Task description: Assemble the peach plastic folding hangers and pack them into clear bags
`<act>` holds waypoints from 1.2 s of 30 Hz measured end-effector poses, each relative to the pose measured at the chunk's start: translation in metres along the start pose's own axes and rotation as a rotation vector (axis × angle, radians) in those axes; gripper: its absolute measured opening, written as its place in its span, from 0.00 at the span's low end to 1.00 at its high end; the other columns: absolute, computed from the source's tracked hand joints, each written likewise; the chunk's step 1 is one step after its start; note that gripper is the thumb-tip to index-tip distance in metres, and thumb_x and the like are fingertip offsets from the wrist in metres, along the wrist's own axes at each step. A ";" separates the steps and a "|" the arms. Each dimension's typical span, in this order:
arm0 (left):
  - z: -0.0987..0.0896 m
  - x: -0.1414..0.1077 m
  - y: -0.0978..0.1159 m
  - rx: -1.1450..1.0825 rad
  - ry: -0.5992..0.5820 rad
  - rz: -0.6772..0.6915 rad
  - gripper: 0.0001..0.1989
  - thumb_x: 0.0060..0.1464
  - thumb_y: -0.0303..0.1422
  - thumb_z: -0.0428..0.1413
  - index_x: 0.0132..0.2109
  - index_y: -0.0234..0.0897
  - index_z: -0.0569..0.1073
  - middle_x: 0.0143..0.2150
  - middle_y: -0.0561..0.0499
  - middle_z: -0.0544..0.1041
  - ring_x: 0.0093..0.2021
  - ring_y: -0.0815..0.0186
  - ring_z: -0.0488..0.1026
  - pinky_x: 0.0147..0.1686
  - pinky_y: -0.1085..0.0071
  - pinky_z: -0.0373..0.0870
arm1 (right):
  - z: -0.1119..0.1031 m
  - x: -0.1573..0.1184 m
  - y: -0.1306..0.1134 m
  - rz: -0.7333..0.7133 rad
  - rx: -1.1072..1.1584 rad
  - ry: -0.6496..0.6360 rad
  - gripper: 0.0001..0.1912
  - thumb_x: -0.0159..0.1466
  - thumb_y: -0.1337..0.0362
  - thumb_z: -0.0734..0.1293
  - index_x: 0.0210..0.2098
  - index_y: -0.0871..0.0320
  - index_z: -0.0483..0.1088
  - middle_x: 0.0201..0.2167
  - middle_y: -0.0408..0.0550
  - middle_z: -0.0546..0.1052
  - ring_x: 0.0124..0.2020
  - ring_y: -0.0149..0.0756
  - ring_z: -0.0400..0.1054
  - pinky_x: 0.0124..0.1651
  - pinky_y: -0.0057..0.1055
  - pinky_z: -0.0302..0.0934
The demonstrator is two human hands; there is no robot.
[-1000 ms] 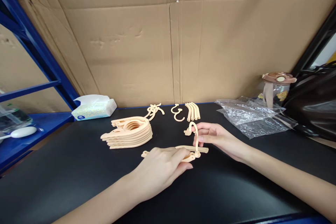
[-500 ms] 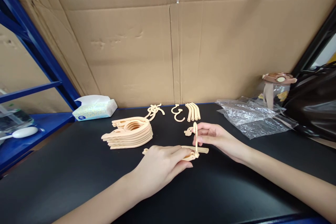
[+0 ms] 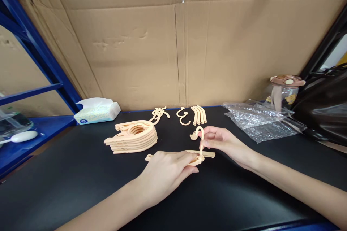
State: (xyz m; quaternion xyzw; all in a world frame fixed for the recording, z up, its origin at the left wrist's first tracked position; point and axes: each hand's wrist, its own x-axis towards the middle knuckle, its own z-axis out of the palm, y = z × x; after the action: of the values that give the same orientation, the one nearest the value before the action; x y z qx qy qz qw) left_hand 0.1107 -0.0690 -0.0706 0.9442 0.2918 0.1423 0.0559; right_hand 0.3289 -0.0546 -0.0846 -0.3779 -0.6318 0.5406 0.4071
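My left hand (image 3: 169, 173) presses a cream plastic hanger arm (image 3: 195, 161) down on the black table, its palm hiding most of the piece. Between the thumb and fingers of my right hand (image 3: 217, 139) is a curved cream hanger hook (image 3: 202, 140), standing upright with its lower end at the arm's tip. A straight cream strip (image 3: 208, 154) lies just behind that joint. Beyond the hook, close to my right fingertips, rests a small cream piece (image 3: 193, 135). To the left sits a stack of cream hanger parts (image 3: 132, 139).
Along the back lie a pile of hooks (image 3: 159, 114), two separate hooks (image 3: 185, 119) and several curved strips (image 3: 198, 115). A tissue pack (image 3: 97, 112) stands at back left. Crumpled clear plastic bags (image 3: 257, 119) and a lidded bottle (image 3: 286, 92) occupy the right, against a cardboard wall (image 3: 130, 57).
The hook has turned in my right fingers, so its curve now shows more from the side and points left. My left hand stays on the hanger arm.
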 end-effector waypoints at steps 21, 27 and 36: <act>0.000 0.002 0.005 -0.072 -0.058 -0.218 0.09 0.62 0.38 0.49 0.47 0.45 0.69 0.28 0.59 0.77 0.25 0.68 0.73 0.21 0.76 0.51 | 0.005 -0.002 -0.004 -0.123 -0.219 0.085 0.17 0.61 0.59 0.66 0.47 0.53 0.62 0.24 0.36 0.68 0.30 0.30 0.64 0.44 0.34 0.60; -0.004 0.003 0.005 -0.180 -0.097 -0.354 0.10 0.62 0.41 0.47 0.42 0.44 0.70 0.27 0.58 0.76 0.26 0.67 0.72 0.24 0.75 0.53 | 0.004 -0.002 -0.005 -0.106 -0.184 0.107 0.16 0.60 0.58 0.67 0.44 0.54 0.61 0.31 0.41 0.75 0.35 0.34 0.70 0.47 0.38 0.61; 0.000 0.004 -0.001 -0.632 -0.126 -0.463 0.15 0.60 0.47 0.47 0.39 0.42 0.70 0.28 0.57 0.74 0.24 0.70 0.68 0.24 0.76 0.60 | 0.003 -0.004 -0.005 -0.141 -0.193 0.061 0.16 0.59 0.58 0.68 0.43 0.54 0.60 0.29 0.40 0.76 0.35 0.34 0.71 0.44 0.37 0.62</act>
State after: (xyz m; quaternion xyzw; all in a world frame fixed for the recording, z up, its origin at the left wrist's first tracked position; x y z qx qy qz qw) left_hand 0.1133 -0.0661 -0.0700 0.7965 0.4349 0.1506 0.3921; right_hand 0.3271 -0.0603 -0.0800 -0.3863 -0.6932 0.4357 0.4247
